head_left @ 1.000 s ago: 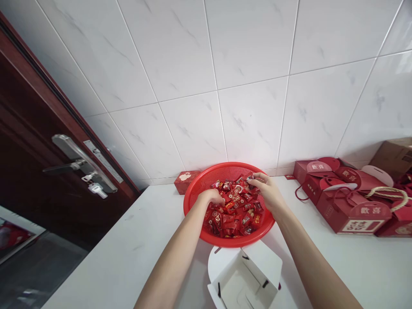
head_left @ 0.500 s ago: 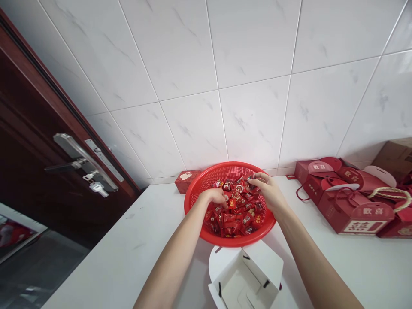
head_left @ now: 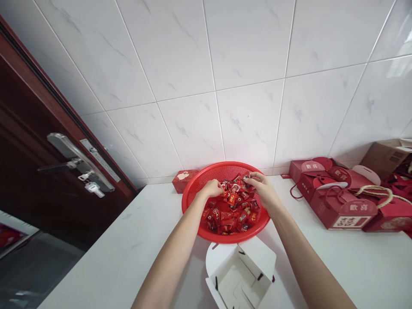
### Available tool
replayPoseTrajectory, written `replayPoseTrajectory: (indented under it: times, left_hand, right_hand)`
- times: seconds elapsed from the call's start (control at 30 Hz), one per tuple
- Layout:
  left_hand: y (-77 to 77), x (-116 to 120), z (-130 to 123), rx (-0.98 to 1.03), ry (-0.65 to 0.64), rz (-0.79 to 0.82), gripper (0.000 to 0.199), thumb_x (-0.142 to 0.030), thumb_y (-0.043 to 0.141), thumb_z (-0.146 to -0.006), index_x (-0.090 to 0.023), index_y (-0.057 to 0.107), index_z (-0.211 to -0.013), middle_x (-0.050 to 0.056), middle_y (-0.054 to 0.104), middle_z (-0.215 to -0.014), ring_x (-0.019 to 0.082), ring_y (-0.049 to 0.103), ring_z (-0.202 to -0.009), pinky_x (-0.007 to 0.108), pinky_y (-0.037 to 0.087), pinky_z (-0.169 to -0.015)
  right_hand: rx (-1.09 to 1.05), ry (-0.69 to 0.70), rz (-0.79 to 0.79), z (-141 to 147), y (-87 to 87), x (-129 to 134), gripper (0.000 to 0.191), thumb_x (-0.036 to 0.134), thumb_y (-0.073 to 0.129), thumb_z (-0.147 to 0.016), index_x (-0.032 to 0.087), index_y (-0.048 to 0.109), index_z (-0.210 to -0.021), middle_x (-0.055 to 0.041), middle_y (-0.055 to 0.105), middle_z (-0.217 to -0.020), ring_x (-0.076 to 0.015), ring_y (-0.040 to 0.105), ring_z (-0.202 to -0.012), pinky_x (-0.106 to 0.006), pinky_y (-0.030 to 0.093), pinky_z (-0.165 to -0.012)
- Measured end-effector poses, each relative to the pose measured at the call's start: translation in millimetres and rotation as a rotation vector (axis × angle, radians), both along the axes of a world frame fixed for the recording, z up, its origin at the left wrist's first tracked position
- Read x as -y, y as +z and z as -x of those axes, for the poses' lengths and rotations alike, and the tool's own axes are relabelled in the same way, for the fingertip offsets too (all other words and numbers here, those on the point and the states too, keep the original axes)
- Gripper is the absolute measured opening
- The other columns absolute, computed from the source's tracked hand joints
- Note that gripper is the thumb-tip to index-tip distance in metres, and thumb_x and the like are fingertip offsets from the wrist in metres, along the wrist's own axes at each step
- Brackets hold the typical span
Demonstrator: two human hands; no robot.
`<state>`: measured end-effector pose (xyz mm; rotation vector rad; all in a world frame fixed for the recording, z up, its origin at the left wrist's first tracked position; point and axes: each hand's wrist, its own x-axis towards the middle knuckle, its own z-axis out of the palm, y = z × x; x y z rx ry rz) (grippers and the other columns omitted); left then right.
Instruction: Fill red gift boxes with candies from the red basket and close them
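Note:
A round red plastic basket (head_left: 222, 238) stands before me, holding many wrapped candies (head_left: 229, 218), mostly in red wrappers. My left hand (head_left: 212, 189) is over the left part of the pile, its fingers curled and closed; whatever they grip is hidden. At the far right side of the basket, my right hand (head_left: 260, 189) pinches a small wrapped candy (head_left: 246, 177) with a dark, shiny look between thumb and fingers. Directly in front of the basket sits an open white-lined box (head_left: 240, 279), flaps spread, with no candy visible inside.
Several red gift boxes (head_left: 344, 208) with handles stand at the right, near a brown cardboard box (head_left: 383, 159). A small red box (head_left: 183, 182) is behind the basket's left side. The white tabletop (head_left: 128, 240) meets a tiled wall; a dark door (head_left: 28, 141) with keys is at left.
My left hand has lifted slightly and moved toward the back of the pile. My right hand stays near the basket's far right side, still pinching the candy. The view has shifted slightly.

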<state>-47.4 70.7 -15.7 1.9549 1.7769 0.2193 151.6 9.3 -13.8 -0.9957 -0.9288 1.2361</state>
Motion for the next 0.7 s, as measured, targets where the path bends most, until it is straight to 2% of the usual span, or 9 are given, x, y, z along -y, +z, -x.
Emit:
replayPoseTrajectory:
  times: [0.1, 0.2, 0.4, 0.53, 0.7]
  left_hand:
    - [-0.9, 0.0, 0.8, -0.004, -0.02, -0.03, 0.013, -0.009, 0.065, -0.069, -0.018, 0.075, -0.07, 0.004, 0.075, -0.076, 0.02, 0.068, -0.076, 0.025, 0.047, -0.063]
    - [-2.1, 0.1, -0.1, -0.012, -0.04, -0.083, 0.023, -0.008, 0.063, -0.071, -0.021, 0.077, -0.084, 0.004, 0.078, -0.094, 0.021, 0.07, -0.09, 0.025, 0.05, -0.073]
    - [-5.0, 1.0, -4.9, -0.071, -0.063, -0.106, 0.04, -0.013, 0.069, -0.073, -0.023, 0.075, -0.111, 0.008, 0.07, -0.128, 0.026, 0.063, -0.118, 0.027, 0.049, -0.094]
    - [-4.9, 2.4, -6.3, -0.124, -0.069, -0.084, 0.045, -0.021, 0.077, -0.066, -0.024, 0.073, -0.111, 0.008, 0.069, -0.128, 0.029, 0.064, -0.117, 0.028, 0.051, -0.09]
    - [-5.3, 3.6, -5.8, -0.2, -0.037, -0.03, 0.031, -0.021, 0.078, -0.062, -0.019, 0.074, -0.093, 0.012, 0.074, -0.11, 0.031, 0.071, -0.098, 0.032, 0.055, -0.077]
  right_hand:
    - [0.03, 0.007, -0.011, -0.7, 0.5, 0.9, 0.029, 0.035, 0.078, -0.059, 0.022, 0.062, -0.079, 0.0, 0.071, -0.075, -0.0152, 0.061, -0.059, -0.027, 0.046, -0.054]
    - [0.031, 0.0, -0.023, -1.1, 2.0, 2.8, 0.029, 0.035, 0.079, -0.059, 0.022, 0.062, -0.079, 0.0001, 0.071, -0.075, -0.0146, 0.061, -0.058, -0.027, 0.047, -0.055]
    - [0.019, -0.004, 0.004, -1.9, 5.0, 3.1, 0.031, 0.033, 0.079, -0.055, 0.021, 0.061, -0.077, -0.0002, 0.07, -0.075, -0.0141, 0.062, -0.059, -0.028, 0.048, -0.057]
    - [0.015, -0.014, 0.01, -2.4, 5.3, 1.9, 0.03, 0.032, 0.078, -0.056, 0.021, 0.06, -0.077, 0.0002, 0.069, -0.074, -0.015, 0.063, -0.06, -0.028, 0.049, -0.057]
    - [0.009, -0.024, 0.011, -2.8, 4.2, 0.5, 0.027, 0.031, 0.077, -0.057, 0.022, 0.061, -0.077, 0.0014, 0.067, -0.071, -0.0149, 0.063, -0.061, -0.029, 0.051, -0.06]
